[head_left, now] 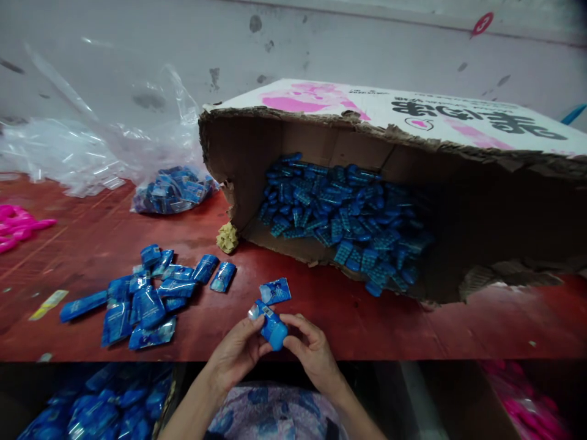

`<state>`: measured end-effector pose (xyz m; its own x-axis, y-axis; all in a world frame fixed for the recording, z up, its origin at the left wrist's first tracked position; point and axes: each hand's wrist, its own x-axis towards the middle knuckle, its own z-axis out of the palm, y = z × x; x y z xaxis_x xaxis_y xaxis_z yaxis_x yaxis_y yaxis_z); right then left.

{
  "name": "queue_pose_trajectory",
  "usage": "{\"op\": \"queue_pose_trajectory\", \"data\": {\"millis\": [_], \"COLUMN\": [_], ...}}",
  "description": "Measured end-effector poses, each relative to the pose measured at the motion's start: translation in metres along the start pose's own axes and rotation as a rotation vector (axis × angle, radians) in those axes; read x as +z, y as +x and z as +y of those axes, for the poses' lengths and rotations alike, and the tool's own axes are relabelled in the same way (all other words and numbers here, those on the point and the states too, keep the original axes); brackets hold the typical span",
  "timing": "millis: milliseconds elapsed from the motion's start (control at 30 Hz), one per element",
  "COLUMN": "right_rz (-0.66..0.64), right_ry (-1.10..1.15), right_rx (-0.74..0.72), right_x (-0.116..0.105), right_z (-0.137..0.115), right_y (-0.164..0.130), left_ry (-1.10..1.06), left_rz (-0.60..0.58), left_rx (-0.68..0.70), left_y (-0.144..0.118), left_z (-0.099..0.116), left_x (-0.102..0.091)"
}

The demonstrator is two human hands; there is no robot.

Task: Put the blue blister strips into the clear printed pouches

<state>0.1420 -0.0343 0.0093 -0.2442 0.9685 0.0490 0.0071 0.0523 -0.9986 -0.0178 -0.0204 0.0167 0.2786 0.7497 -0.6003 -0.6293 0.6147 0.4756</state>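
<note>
My left hand [239,348] pinches a small blue packet [270,322] with a white barcode patch, over the table's front edge. The thumb and fingers of my right hand [312,349] close on the packet's lower right end, where a smooth, rounded blue plastic piece shows. Just beyond my hands lies a flat blue printed wrapper [276,291]. To the left, several blue packets [151,299] form a loose pile, with one packet [223,277] lying a little apart at its right.
An open cardboard box [389,128] on its side holds many blue plastic pieces [339,214]. A clear bag [172,189] of blue packets, yellow crumpled lump [227,238] and pink pieces [18,226] sit on the red table [358,330]. Below are blue packets [101,406] and pink items [527,400].
</note>
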Motion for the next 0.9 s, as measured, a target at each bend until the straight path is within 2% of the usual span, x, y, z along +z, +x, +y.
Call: {"op": "queue_pose_trajectory", "data": {"millis": [100, 167, 267, 367, 467, 567, 800, 900], "right_rz": [0.037, 0.015, -0.070, -0.155, -0.203, -0.192, -0.131, -0.115], "right_ry": [0.081, 0.086, 0.097, 0.223, 0.355, 0.391, 0.284, 0.165], "right_rx": [0.098, 0.127, 0.155, 0.149, 0.090, 0.057, 0.038, -0.012], "right_x": [-0.002, -0.004, -0.009, -0.010, -0.008, -0.004, 0.003, 0.000], "right_z": [0.003, 0.005, 0.004, 0.004, 0.005, 0.008, 0.014, 0.013], "right_y": [0.000, 0.000, 0.001, 0.003, 0.005, 0.005, 0.003, 0.006], "left_ry": [0.052, 0.075, 0.072, 0.067, 0.062, 0.051, -0.005, -0.038], "left_rz": [-0.187, -0.281, -0.370, -0.412, -0.403, -0.364, -0.150, -0.059], "left_rx": [-0.059, -0.087, -0.097, -0.098, -0.071, -0.042, 0.022, 0.046], "left_y": [-0.001, -0.001, 0.000, 0.001, 0.002, 0.002, -0.002, -0.003], "left_z": [0.005, 0.007, 0.009, 0.008, 0.006, 0.001, -0.020, -0.017], "left_x": [-0.004, -0.006, -0.007, -0.004, -0.001, 0.001, 0.005, 0.004]}}
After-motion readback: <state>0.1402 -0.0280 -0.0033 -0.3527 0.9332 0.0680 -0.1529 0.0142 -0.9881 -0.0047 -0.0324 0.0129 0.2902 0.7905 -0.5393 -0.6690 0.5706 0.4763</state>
